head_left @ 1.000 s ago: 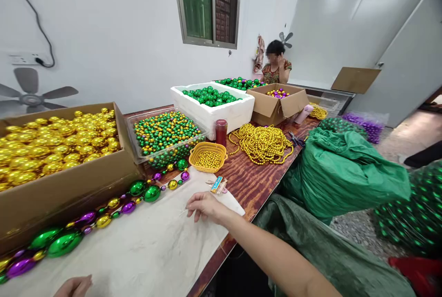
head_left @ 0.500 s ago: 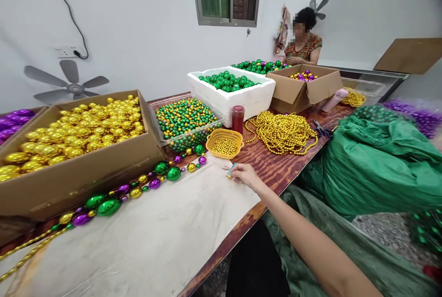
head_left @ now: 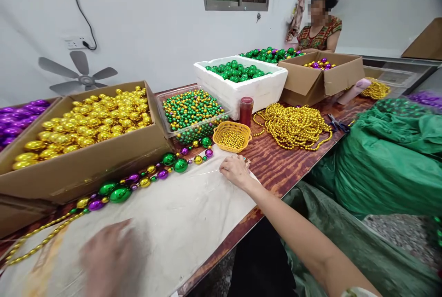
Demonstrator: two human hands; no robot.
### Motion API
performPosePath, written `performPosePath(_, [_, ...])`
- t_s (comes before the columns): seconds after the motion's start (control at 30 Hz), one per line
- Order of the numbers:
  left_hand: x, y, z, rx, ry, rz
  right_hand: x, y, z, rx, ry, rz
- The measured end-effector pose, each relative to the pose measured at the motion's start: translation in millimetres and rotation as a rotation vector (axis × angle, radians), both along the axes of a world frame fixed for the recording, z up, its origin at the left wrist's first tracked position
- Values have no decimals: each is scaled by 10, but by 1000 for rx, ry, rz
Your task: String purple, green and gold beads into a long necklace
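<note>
Beads of green, gold and purple are already lying strung in a long strand (head_left: 138, 182), running along the front of the big box of gold balls (head_left: 86, 124) and ending just beside the yellow basket (head_left: 232, 136). Judging by the bare thread (head_left: 209, 172) trailing past the last bead towards your right hand (head_left: 235, 171), the stringing is looking well along but not closed off.

You are resting that right hand on the white cloth (head_left: 179, 223), just in front of the yellow basket, fingers curled together and seemingly pinching the thread's end; the grip itself is hidden under the knuckles. Your left hand (head_left: 110, 260) is sweeping over the cloth, well away from the basket, too blurred for me to tell whether it is open or closed.
</note>
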State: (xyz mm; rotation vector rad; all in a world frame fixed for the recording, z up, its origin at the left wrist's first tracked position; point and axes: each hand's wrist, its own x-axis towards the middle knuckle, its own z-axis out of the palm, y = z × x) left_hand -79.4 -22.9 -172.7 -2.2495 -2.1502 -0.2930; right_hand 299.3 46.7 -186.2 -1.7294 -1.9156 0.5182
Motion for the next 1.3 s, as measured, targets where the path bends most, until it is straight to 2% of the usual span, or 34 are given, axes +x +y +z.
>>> performPosePath(0.07, [500, 124, -196, 7, -87, -223, -14, -9, 14, 24, -63, 10])
performPosePath(0.13, [1026, 233, -330, -43, -159, -343, 127, -50, 23, 54, -107, -23])
performPosePath(0.2, [1440, 336, -387, -97, -207, -374, 410, -76, 19, 73, -133, -118])
performPosePath(0.3, [1738, 498, -390, -176, -215, -359, 956, 18, -14, 67, -141, -324])
performPosePath(0.37, [1784, 598, -377, -230, -186, -349, 1271, 192, -49, 51, -128, -403])
performPosePath(0.43, [1787, 676, -362, -277, -150, -347, 1468, 415, -87, 36, -107, -404])
performPosePath(0.53, [1790, 748, -347, -319, -103, -340, 1548, 707, -137, 18, -87, -361])
performPosePath(0.63, [1799, 782, -347, -332, -68, -361, 1511, 852, -186, -8, -96, -348])
performPosePath(0.93, [1835, 793, -334, -348, -39, -352, 1615, 931, -269, -50, -175, -356])
performPosePath(1.2, [1872, 737, -293, -333, -55, -329, 1731, 874, -198, -41, -252, -158])
performPosePath(1.3, [1872, 727, -286, -335, -60, -326, 1772, 859, -155, -40, -268, -125])
